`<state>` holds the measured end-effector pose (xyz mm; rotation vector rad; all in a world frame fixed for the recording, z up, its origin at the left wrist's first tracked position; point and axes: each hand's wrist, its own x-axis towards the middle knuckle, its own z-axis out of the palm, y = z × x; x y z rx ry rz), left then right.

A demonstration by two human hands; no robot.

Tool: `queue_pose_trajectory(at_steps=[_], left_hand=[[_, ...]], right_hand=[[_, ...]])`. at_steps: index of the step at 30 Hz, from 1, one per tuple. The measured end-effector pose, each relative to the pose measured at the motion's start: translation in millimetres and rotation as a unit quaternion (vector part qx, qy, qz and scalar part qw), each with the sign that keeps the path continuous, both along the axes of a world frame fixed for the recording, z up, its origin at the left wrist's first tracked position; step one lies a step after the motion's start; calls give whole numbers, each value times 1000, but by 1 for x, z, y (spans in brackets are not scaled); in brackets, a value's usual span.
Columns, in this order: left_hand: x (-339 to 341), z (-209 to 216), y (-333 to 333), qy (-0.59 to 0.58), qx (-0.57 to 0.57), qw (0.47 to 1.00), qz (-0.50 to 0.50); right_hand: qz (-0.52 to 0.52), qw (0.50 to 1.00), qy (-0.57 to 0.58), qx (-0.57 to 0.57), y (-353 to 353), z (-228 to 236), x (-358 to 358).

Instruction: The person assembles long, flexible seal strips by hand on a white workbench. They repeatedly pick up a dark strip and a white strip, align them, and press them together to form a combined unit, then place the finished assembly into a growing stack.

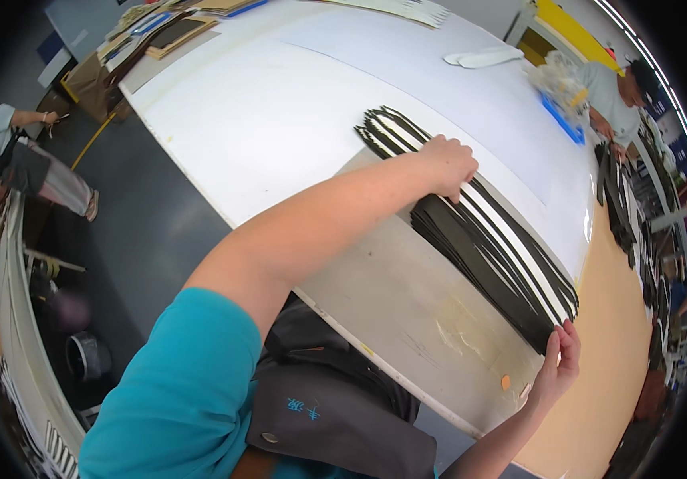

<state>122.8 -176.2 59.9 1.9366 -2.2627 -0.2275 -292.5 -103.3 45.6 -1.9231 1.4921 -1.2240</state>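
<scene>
Long thin black strips (511, 215) lie slantwise across the table, fanned out with white showing between them. Along their near side is a thick bundle of overlapping dark strips (471, 251). My left hand (446, 166) reaches over the far part of the strips, its fingers curled down around some of them. At the near right end, my right hand (559, 367) has its thumb and fingers together at the strip tips. Both forearms show; the left one crosses above the table. The undersides of the left fingers are hidden.
Beneath the strips is a grey board (407, 291) at the white table's (248, 104) near edge. A tan surface (611, 319) continues to the right. White gloves (483, 57) lie at the back. Another person (611, 96) handles dark strips at right; another person (28, 156) is at left.
</scene>
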Motion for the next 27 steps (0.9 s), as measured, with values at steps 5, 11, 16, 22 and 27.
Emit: queue_pose_trajectory(at_steps=[5, 11, 16, 22, 27], left_hand=[[7, -18, -4, 35, -11, 999, 17], [14, -16, -12, 60, -7, 998, 8], [9, -9, -9, 31, -62, 997, -28], [2, -13, 1, 38, -59, 997, -32], [-19, 21, 5, 87, -232, 967, -63]], right_hand=[[31, 999, 17, 13, 7, 10, 22], [60, 998, 22, 8, 10, 13, 33], [79, 996, 29, 30, 13, 11, 34], [108, 992, 6, 60, 14, 17, 61], [159, 984, -6, 76, 16, 19, 82]])
